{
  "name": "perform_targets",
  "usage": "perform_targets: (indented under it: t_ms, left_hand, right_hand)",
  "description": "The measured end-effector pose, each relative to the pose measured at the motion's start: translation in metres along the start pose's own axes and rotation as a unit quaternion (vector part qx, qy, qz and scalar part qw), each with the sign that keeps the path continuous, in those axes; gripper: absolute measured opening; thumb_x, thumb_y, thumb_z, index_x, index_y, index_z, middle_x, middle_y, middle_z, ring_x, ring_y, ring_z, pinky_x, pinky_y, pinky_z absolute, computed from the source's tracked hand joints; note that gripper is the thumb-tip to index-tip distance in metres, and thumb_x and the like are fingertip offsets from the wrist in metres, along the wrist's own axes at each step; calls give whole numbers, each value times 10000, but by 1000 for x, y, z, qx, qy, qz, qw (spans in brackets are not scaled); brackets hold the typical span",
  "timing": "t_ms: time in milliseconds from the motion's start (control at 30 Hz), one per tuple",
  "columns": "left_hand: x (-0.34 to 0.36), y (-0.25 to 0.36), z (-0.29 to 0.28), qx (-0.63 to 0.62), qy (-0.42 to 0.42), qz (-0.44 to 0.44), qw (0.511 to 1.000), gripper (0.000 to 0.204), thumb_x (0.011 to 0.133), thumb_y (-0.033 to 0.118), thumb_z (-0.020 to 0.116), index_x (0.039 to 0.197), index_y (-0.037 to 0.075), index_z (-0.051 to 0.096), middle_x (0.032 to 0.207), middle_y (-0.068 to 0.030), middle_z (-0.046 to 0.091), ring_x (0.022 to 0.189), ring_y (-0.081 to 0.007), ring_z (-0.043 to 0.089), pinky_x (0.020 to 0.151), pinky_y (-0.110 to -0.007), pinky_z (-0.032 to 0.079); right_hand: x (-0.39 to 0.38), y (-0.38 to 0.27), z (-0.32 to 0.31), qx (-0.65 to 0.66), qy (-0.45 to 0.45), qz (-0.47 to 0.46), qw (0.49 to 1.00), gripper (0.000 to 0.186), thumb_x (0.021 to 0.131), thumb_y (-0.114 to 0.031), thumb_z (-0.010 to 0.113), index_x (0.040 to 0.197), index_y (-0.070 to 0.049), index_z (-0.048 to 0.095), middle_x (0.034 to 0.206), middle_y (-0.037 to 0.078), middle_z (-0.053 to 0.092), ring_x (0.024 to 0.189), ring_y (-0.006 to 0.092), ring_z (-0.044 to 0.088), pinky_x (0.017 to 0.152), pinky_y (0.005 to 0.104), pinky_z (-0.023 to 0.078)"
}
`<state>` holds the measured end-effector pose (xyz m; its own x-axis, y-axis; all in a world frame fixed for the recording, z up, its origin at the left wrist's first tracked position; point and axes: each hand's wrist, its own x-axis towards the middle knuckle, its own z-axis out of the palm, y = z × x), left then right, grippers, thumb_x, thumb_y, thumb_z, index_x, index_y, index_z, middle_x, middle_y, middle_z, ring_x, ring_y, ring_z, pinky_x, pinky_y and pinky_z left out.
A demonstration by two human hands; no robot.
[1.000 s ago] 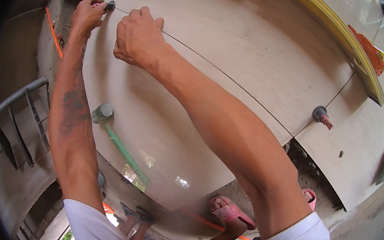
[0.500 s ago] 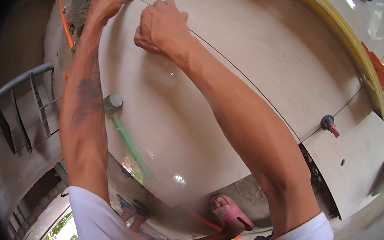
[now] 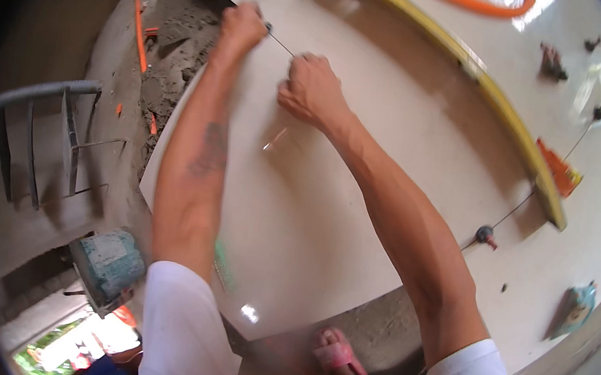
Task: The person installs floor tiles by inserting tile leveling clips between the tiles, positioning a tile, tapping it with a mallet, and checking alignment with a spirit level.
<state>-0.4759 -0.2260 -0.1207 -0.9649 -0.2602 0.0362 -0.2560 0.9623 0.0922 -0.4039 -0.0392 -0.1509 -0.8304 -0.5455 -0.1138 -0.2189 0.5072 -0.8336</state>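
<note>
My left hand (image 3: 243,25) reaches to the far left part of a pale, glossy floor tile (image 3: 315,189). Its fingers are closed on a small black tile leveller (image 3: 267,27), mostly covered, at the thin joint between two tiles. Just right of it, my right hand (image 3: 313,89) is curled over the same joint. What it holds, if anything, is hidden under the fingers. The green handle of a mallet (image 3: 223,264) shows beside my left forearm, its head covered by the arm. Another tile leveller (image 3: 486,236), black with a reddish stem, stands in the joint at right.
A long yellow spirit level (image 3: 470,62) lies across the tiles beyond my hands. An orange packet (image 3: 560,171), a blue pouch (image 3: 577,308) and an orange hose (image 3: 484,5) are around it. Rough mortar (image 3: 172,47) borders the tile at left, near a blue-green bucket (image 3: 108,262).
The view has shifted, bringing the bucket and orange hose into sight. My right hand now sits closer to my left, both still at the joint. My left forearm now covers the mallet head.
</note>
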Motion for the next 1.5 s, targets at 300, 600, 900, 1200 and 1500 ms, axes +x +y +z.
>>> perform_targets:
  t_ms: [300, 600, 900, 1200, 1500]
  left_hand:
    - [-13, -7, 8, -108, 3, 43, 993, 171, 837, 17, 494, 978, 5, 589, 974, -285, 648, 967, -451, 628, 858, -487, 524]
    - [-21, -20, 2, -166, 18, 87, 982, 112, 860, 35, 497, 946, 11, 565, 979, -245, 659, 970, -450, 611, 821, -512, 492]
    - [-31, -14, 3, -232, 2, 16, 973, 54, 874, 56, 577, 879, 9, 552, 823, -245, 644, 882, -457, 616, 730, -501, 476]
    - [-16, -5, -7, -118, -3, 132, 984, 68, 848, 25, 555, 909, 15, 525, 870, -258, 637, 886, -477, 594, 754, -533, 455]
    - [-20, -15, -9, -212, -8, 75, 974, 80, 854, 63, 591, 910, 16, 557, 844, -244, 645, 867, -450, 615, 744, -492, 475]
  right_hand:
    - [30, -32, 44, -98, 119, -42, 987, 383, 716, -172, 658, 1027, -9, 504, 1033, 167, 527, 1077, 376, 482, 717, 551, 461]
    - [61, -13, 48, -122, 140, -143, 972, 223, 662, -115, 615, 830, 29, 587, 791, 178, 582, 880, 374, 535, 766, 496, 416]
    - [52, -21, 56, -74, 258, -142, 953, 124, 669, -100, 595, 707, 13, 561, 752, 191, 569, 807, 365, 539, 732, 477, 391]
    - [58, -26, 54, -81, 250, -144, 954, 164, 703, -115, 614, 796, 6, 555, 768, 161, 514, 794, 330, 486, 706, 446, 343]
    - [57, -26, 49, -64, 254, -142, 955, 153, 723, -115, 600, 776, 20, 549, 767, 170, 542, 800, 336, 493, 698, 444, 352]
